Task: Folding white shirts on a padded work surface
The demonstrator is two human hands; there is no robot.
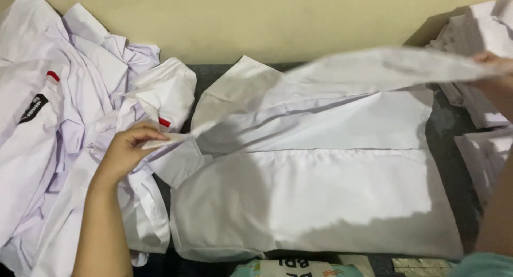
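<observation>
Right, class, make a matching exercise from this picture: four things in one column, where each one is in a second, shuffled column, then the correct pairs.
Things:
1. left hand
2. right hand
3. loose heap of white shirts
4. stack of folded white cloth

Places:
A. far right, by the wall
B. left side, crumpled
C. pinching the lifted cloth's left end
D. holding the lifted cloth's right end

Pairs: 1-C, 2-D, 3-B, 4-A

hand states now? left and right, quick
Left hand: closed, pinching one end of the lifted white shirt panel.
Right hand: closed on the panel's other end, blurred, raised near the stack of folded white shirts.
</observation>
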